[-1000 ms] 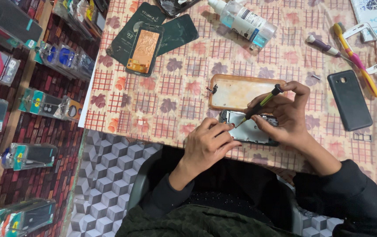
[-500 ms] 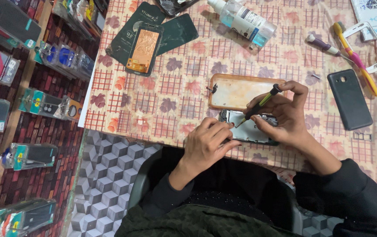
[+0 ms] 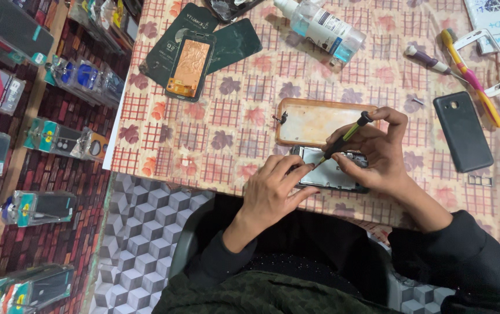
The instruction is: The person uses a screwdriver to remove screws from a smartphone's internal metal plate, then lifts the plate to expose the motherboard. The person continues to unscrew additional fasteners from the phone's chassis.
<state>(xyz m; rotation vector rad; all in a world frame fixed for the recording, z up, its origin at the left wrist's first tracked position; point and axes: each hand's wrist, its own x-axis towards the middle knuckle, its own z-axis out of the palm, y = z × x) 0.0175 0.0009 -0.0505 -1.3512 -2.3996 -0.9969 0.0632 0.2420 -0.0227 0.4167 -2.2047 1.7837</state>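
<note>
Opened phone (image 3: pixel 331 171) lying flat near the front edge of the patterned counter (image 3: pixel 215 134).
Left hand (image 3: pixel 273 189) fingers press down on its left end; right hand (image 3: pixel 378 154) fingers are clamped on a small screwdriver (image 3: pixel 343 139), its tip on the phone. A clear orange-tinted case (image 3: pixel 314 121) lies just behind.
</note>
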